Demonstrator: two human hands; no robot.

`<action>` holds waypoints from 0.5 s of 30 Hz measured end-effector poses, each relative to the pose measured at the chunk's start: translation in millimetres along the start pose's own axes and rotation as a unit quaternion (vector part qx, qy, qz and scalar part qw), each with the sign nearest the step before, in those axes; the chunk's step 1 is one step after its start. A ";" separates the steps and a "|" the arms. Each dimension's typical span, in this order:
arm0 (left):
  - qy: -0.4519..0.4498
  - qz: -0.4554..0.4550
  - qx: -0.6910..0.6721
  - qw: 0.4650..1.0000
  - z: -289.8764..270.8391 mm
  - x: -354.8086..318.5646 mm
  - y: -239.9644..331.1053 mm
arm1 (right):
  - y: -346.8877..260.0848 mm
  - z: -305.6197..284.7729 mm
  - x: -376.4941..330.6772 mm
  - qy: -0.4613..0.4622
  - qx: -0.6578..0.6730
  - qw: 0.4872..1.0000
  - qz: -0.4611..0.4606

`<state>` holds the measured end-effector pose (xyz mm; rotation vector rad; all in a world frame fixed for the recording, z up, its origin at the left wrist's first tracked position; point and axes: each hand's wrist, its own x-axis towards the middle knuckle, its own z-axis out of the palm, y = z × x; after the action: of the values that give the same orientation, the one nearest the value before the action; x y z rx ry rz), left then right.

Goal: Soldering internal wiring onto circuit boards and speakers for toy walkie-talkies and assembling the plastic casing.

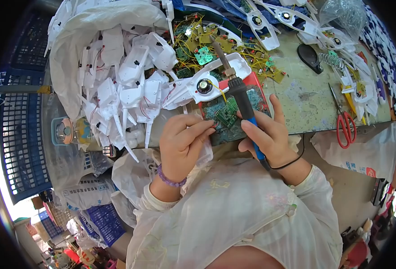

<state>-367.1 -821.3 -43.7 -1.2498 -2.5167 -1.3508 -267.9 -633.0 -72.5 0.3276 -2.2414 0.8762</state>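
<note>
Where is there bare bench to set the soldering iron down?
The bare green bench top lies right of the red mat, bordered by the black oval part above and the red-handled scissors to its right. Left of the left hand, white plastic housings crowd everything; circuit boards fill the back.

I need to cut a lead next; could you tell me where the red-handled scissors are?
In the head view, the red-handled scissors lie at the bench's front edge, to the right of the right hand.
</note>
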 end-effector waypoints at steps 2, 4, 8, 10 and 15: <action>0.002 0.018 0.003 1.000 -1.7 1.7 0.1 | 0.0 0.0 1.3 -0.001 -0.001 1.000 -0.002; 0.004 0.039 0.005 0.999 -4.7 7.3 0.8 | 0.5 0.5 1.6 -0.004 0.001 1.000 -0.001; -0.055 0.180 0.094 0.978 -16.5 25.7 3.8 | 0.6 -0.4 0.8 -0.007 0.000 1.000 0.005; -0.094 0.225 0.123 0.962 -16.6 34.7 2.6 | 1.2 -0.6 1.1 -0.004 0.003 1.000 0.008; -0.160 0.247 0.065 0.954 -8.7 41.8 -4.7 | 1.9 -1.7 2.0 0.002 0.009 1.000 0.017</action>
<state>-401.4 -802.3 -26.2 -2.0232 -2.1805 -0.9142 -269.3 -630.4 -71.2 0.2975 -2.2421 0.9150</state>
